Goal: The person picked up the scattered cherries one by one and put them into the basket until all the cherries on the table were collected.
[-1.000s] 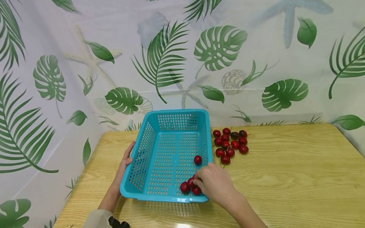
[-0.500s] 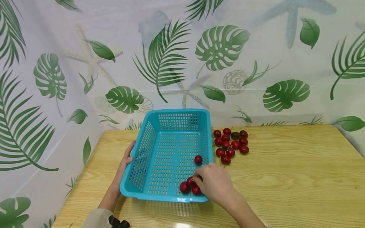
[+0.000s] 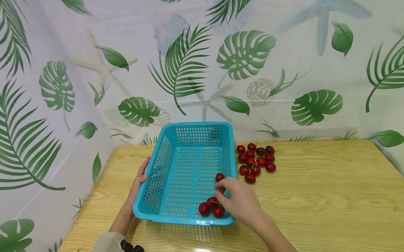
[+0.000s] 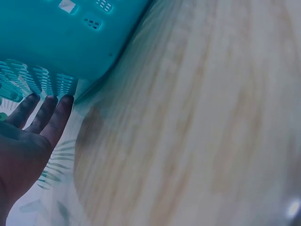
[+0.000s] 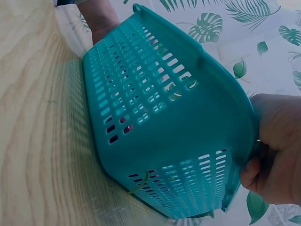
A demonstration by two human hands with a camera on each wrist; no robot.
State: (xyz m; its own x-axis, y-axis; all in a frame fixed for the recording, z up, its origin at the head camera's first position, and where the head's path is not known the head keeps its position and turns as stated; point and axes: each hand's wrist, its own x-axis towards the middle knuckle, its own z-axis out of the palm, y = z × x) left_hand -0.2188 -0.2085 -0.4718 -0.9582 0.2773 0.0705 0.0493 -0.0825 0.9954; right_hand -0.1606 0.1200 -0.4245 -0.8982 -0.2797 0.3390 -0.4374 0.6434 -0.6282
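A blue plastic basket (image 3: pixel 194 185) with perforated walls stands on the table. My left hand (image 3: pixel 137 181) lies along its left side. In the left wrist view the fingers (image 4: pixel 55 118) are straight, with their tips at the perforated wall. My right hand (image 3: pixel 241 199) reaches over the right rim, thumb and index finger parted. A dark red cherry (image 3: pixel 222 189) shows between them, partly hidden. Several more cherries (image 3: pixel 204 208) lie in the basket's near right corner, and another cherry (image 3: pixel 220 177) sits farther back along the right wall.
Right of the basket, several red cherries (image 3: pixel 255 169) lie in a loose group on the wooden table (image 3: pixel 326 189), two of them darker. A leaf-printed cloth (image 3: pixel 274 61) hangs behind and to the left. A small black device (image 3: pixel 132 249) is at my left sleeve.
My right hand has risen slightly off the cherries in the near right corner, and its thumb and index finger have spread apart. The left hand and the basket stay in place.
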